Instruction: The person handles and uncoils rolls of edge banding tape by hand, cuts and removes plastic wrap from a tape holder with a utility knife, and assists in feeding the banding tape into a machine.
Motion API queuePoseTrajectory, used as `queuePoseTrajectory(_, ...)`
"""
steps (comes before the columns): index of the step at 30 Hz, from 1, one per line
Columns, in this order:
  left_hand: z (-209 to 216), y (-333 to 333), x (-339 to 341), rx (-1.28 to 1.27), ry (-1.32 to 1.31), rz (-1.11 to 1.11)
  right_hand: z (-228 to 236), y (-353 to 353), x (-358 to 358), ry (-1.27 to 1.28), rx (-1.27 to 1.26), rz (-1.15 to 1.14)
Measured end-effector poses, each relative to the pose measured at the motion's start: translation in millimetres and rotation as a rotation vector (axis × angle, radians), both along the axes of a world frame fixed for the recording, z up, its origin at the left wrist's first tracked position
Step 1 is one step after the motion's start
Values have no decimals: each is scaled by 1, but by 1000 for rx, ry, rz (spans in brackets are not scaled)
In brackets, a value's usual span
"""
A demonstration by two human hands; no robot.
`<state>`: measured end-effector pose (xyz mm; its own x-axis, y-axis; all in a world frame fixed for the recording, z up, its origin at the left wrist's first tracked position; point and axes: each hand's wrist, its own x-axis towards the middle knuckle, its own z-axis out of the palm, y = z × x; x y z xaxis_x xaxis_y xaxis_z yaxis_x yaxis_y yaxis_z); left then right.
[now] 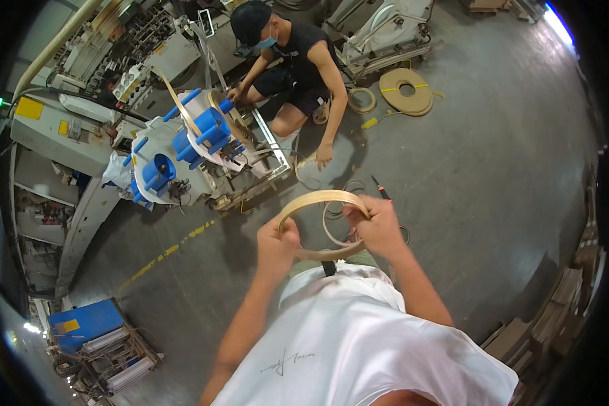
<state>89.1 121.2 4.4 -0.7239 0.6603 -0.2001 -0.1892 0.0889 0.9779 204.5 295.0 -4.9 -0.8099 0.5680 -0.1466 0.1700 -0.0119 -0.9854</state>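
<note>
A blue panel [96, 319] at lower left, a yellow floor line [170, 251], brown boards [566, 295] at lower right.

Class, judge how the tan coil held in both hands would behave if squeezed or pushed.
The tan coil would probably roll if stood on edge, given its round outline. Its thin wall and open middle suggest it is light and may flex.

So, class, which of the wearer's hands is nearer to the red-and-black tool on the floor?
Right. The right hand, gripping the tan ring on its right, appears just below the red-and-black tool; the left hand, on the ring's left, is farther off, lower left.
</note>
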Motion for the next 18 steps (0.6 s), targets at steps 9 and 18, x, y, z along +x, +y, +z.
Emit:
queuePoseTrajectory(9, 19, 2, -4, -278, 209, -243, 13, 15, -1, -56, 396, 351)
queuePoseTrajectory(18, 6, -17, -18, 169, 33, 211, -12, -13, -7, -171, -162, 39)
